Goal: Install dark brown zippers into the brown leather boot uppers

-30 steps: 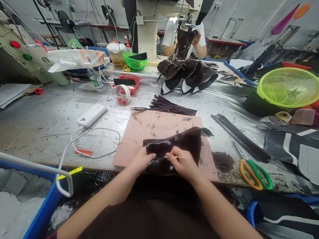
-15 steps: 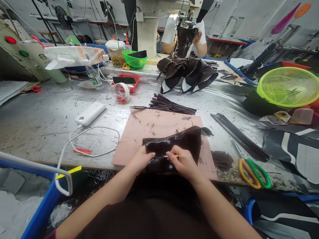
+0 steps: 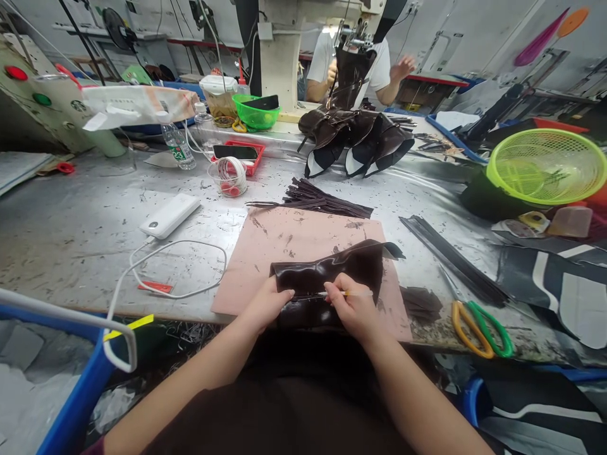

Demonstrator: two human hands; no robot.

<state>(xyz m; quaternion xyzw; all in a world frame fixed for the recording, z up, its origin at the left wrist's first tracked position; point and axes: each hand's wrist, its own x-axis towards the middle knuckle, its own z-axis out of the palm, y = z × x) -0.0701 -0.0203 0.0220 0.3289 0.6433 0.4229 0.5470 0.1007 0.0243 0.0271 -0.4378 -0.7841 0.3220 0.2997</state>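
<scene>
1. Pinched in the right hand: a thin pen-like tool w/ pale shaft, lying roughly left-right, tip pointing left onto the dark brown leather piece.
2. Left hand presses flat on the leather's left end, fingers closed down on it, holding it steady.
3. Leather lies on a pink mat at the near edge of the bench, long axis left-right; the tool tip sits between the two hands (right hand is nearer it).
4. Leather strips lie at the mat's far edge; scissors w/ green & orange handles sit near the bench's near-right edge.
5. Power bank w/ white cable lies left of the mat.
</scene>
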